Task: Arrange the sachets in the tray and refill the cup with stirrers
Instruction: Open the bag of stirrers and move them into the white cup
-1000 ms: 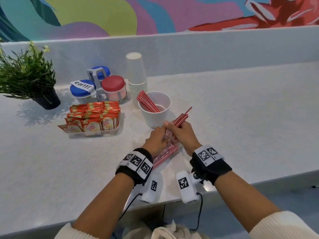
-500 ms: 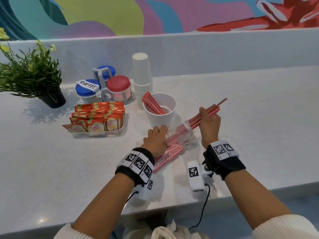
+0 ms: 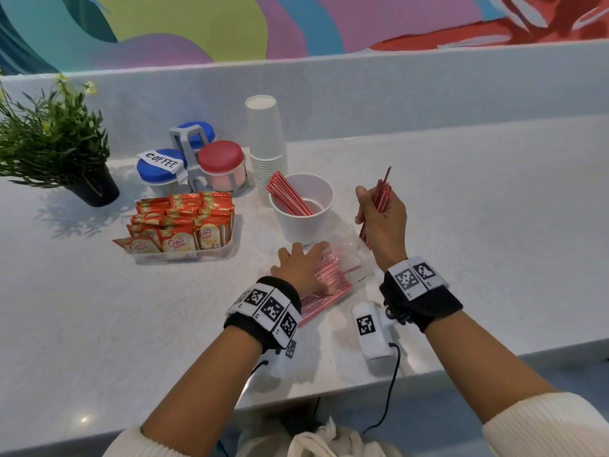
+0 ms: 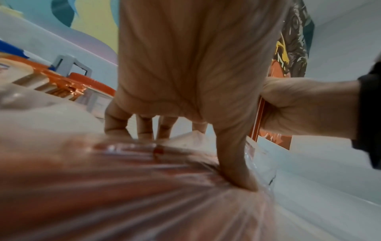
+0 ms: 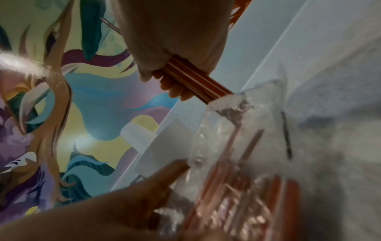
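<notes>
Sachets (image 3: 179, 222) sit packed in tray (image 3: 184, 257); cup (image 3: 301, 209) part filled. We grip stirrers (image 3: 382, 192) with right hand (image 3: 382, 222), left hand (image 3: 301, 268) flat on bag (image 3: 333, 278).

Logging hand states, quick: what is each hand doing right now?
Left hand: open, fingers spread, pressing on the stirrer bag.
Right hand: closed, holding a bunch of stirrers.

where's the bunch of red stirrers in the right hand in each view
Head: bunch of stirrers right of centre, nearly upright, beside the white cup.
Left wrist: thin red strip at the right, under the right hand.
Right wrist: upper centre, slanting out below the fist.
Shared landmark: the clear stirrer bag under the left hand.
</notes>
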Demonstrator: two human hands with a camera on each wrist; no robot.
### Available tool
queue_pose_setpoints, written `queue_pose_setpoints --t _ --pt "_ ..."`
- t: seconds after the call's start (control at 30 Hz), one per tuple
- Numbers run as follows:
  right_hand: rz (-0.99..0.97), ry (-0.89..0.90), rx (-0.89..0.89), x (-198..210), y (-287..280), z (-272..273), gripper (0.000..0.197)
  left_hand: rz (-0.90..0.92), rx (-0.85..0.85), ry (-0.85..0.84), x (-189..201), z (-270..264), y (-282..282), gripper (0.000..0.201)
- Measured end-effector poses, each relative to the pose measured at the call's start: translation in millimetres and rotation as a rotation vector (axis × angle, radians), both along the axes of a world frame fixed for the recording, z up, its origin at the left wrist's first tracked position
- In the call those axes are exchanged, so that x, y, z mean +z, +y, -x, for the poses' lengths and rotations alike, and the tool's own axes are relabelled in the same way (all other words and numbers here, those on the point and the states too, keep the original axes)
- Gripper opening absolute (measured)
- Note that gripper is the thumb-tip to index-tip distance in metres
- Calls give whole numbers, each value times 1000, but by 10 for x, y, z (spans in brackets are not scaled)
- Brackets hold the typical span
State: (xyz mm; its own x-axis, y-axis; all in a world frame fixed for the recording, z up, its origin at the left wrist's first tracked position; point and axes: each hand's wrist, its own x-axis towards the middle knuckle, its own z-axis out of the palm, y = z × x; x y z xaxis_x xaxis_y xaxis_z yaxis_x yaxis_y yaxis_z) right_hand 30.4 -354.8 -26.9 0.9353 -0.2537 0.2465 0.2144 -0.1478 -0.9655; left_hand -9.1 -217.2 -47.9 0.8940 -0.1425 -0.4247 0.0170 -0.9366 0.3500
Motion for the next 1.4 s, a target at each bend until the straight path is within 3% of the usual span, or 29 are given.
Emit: queue_pose_setpoints --t 0.27,0.47,0.67,0.8,0.93,1.07,1.17,1.27,1.4 --pt "54 178 28 -290 -17 1 38 25 -26 20 60 -31 7 83" --pt "-40 60 73 270 108 -194 40 288 -13 -291 648 -226 121 52" --pt "-139 -68 247 790 522 -407 41 350 236 -500 1011 -684 448 22" --pt "-33 22 331 678 774 -490 37 254 239 -447 981 -948 652 26" --pt "153 168 298 382 872 -580 36 206 230 -327 801 -1054 791 46" --pt "377 220 299 249 855 -593 37 433 324 -401 659 -1128 848 28" --pt "555 177 354 220 827 -571 35 664 401 -365 628 -1184 872 17" --pt "634 157 392 208 818 -573 22 772 454 -428 585 -1253 898 20" --pt "714 152 324 187 799 -604 32 820 484 -525 601 -1202 893 24"
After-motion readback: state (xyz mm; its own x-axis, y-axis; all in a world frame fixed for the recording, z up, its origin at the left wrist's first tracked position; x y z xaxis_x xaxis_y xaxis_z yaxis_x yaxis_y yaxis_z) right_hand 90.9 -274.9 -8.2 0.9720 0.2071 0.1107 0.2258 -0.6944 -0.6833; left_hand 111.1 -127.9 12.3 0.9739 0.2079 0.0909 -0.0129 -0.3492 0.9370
